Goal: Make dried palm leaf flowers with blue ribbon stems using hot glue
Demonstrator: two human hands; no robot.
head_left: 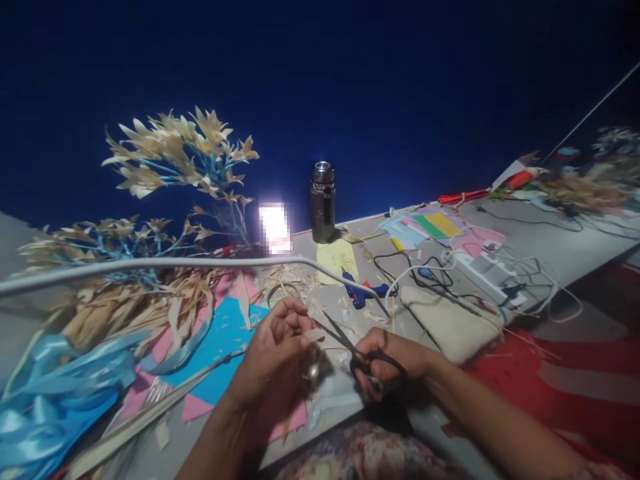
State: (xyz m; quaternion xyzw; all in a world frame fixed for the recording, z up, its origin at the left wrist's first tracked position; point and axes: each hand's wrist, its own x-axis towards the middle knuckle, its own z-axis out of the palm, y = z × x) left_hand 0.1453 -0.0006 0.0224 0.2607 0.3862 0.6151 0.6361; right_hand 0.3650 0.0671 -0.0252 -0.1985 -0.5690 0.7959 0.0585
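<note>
In front of me my right hand (377, 360) grips a pair of black scissors (347, 341), fingers through the handles and blades parted toward the left. My left hand (285, 333), closed in a pinch, holds a small pale strip (315, 334) that looks like dried husk. The strip's end sits close to the scissor blades; I cannot tell whether they touch. Pale scraps (350, 313) lie scattered on the table beyond my hands. Blue sheets (220, 347) and pink sheets lie under and left of my left hand.
A grey cable (165, 265) crosses in front. Behind it stand a dark flask (323, 207) and a bunch of dried flowers (180, 153). A blue glue gun (363, 291), a power strip (487, 273) and a cream pouch (450, 323) lie rightward. Blue ribbon (65, 373) heaps at left.
</note>
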